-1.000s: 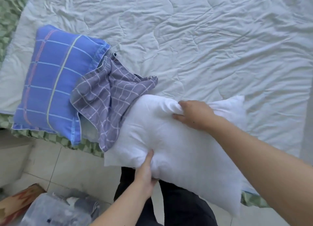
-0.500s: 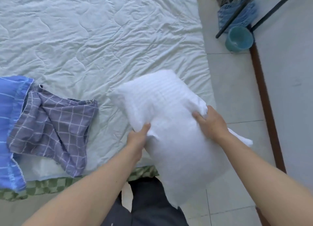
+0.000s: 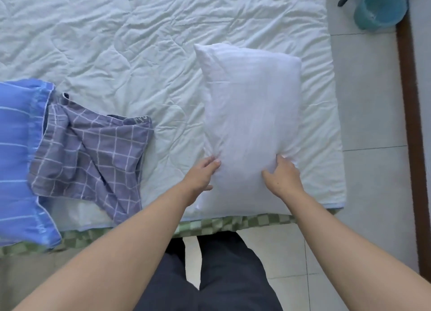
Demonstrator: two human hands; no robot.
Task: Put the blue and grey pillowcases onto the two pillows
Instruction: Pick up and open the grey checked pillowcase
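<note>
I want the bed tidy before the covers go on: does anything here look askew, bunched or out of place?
Yes. The grey pillowcase lies crumpled and twisted near the bed's front edge, one end overlapping the blue-cased pillow. The bare white pillow lies flat and uncovered, with the left hand and right hand on its near end. Nothing looks spilled or damaged.
</note>
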